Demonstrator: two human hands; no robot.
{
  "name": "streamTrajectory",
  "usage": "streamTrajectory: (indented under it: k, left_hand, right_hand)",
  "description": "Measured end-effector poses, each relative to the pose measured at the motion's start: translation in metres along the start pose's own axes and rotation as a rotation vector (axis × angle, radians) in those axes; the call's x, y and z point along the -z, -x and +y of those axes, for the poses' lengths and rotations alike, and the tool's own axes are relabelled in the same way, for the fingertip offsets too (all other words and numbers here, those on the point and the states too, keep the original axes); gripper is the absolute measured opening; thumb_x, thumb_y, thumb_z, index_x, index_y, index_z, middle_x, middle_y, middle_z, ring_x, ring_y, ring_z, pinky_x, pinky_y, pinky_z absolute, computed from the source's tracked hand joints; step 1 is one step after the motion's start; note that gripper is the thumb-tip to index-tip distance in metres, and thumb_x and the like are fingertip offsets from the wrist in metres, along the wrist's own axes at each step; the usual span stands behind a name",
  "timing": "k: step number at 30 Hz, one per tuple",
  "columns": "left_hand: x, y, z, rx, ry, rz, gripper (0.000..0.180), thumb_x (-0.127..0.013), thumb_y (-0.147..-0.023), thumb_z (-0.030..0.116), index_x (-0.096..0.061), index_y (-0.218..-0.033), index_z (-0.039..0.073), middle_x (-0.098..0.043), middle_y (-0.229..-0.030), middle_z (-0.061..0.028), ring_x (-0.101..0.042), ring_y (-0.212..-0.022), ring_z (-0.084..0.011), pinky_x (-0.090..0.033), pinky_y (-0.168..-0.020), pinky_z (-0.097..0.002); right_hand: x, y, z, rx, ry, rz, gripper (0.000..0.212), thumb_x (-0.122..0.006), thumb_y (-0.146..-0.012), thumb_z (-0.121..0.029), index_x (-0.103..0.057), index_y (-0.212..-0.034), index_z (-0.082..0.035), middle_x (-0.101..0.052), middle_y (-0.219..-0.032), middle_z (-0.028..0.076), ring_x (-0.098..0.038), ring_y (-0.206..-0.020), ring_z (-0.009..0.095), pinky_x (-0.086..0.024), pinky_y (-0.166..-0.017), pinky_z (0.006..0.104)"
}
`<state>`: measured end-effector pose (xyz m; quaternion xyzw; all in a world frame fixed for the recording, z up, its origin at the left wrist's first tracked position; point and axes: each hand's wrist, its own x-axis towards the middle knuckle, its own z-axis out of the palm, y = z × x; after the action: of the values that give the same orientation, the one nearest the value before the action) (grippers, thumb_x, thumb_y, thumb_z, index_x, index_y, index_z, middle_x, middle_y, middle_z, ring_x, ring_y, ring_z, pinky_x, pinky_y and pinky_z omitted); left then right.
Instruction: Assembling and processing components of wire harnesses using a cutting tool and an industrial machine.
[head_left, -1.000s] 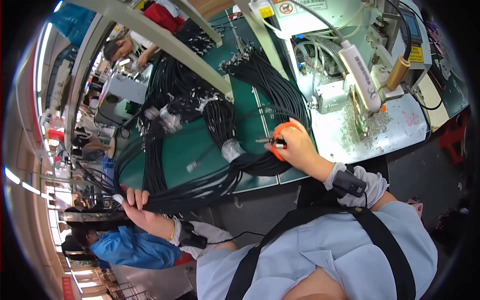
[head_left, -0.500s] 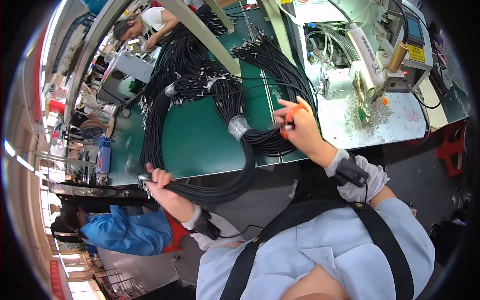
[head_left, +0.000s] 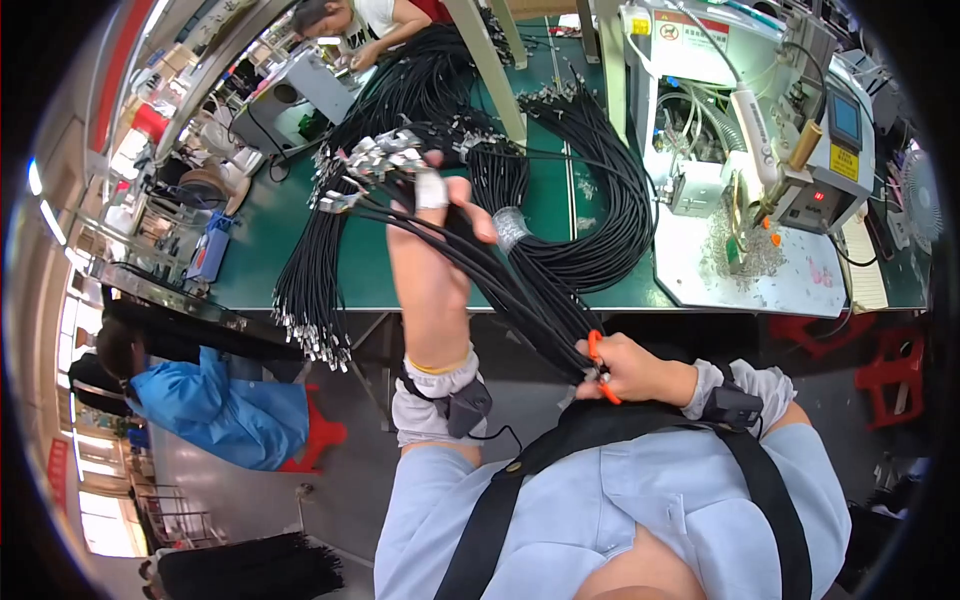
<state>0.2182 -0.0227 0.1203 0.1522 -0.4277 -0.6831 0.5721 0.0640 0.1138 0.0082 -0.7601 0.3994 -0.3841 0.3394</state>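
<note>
Close to the far side of the bundle, my left hand (head_left: 432,265) is closed round a bundle of black cables (head_left: 490,275), lifted over the table's front edge. Silvery metal connectors (head_left: 385,158) fan out from the cable ends beyond its fingers. A white band shows beside those fingers; whether it is a wrap on the cables or on a finger, I cannot tell. My right hand (head_left: 635,368) is closed on orange-handled scissors (head_left: 597,347), low in front of my body. The cables' near part runs down to these scissors; whether the right fingers also grip it is hidden.
On the green table (head_left: 250,258) lie several more cable bundles, one bound with a clear wrap (head_left: 512,230). A machine (head_left: 745,150) on a white plate (head_left: 690,265) stands at right. A person works at the far side; another in blue (head_left: 220,400) sits at left. Red stools (head_left: 895,375) stand at right.
My left hand has swung up and right, raising the connector ends above the table. My right hand with the scissors has come down toward my body, beside the cables' near part.
</note>
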Motion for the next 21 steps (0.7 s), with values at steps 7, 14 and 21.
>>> streamTrajectory:
  k: [7,14,21]
  left_hand:
    - [-0.042,0.029,-0.029,0.134,-0.028,-0.180,0.032,-0.050,-0.085,0.006,-0.037,-0.115,0.004,-0.054,-0.091,-0.0119,-0.060,-0.067,-0.0221,-0.052,-0.056,-0.0321]
    - [-0.064,0.046,-0.042,0.258,-0.021,-0.310,0.045,-0.049,-0.083,0.000,-0.031,-0.124,0.001,-0.051,-0.111,-0.0208,-0.058,-0.093,-0.0315,-0.050,-0.078,-0.0375]
    - [-0.037,0.051,-0.050,0.346,-0.444,-0.371,0.034,-0.050,-0.080,-0.002,-0.044,-0.113,-0.006,-0.056,-0.108,-0.0174,-0.058,-0.094,-0.0249,-0.043,-0.086,-0.0306]
  right_hand:
    - [0.023,-0.010,-0.054,-0.083,-0.215,0.502,0.025,-0.066,-0.076,-0.017,-0.052,-0.084,0.001,-0.049,-0.055,0.007,-0.044,-0.048,0.012,-0.036,-0.046,0.0265]
    - [0.055,-0.011,-0.054,-0.339,-0.280,0.461,0.016,-0.056,-0.083,-0.009,-0.055,-0.094,0.003,-0.058,-0.072,0.004,-0.050,-0.069,0.007,-0.042,-0.064,0.0218]
    - [0.053,0.003,-0.041,-0.172,-0.304,0.524,0.017,-0.053,-0.086,-0.009,-0.053,-0.097,0.003,-0.060,-0.074,0.006,-0.057,-0.070,0.011,-0.045,-0.068,0.0244]
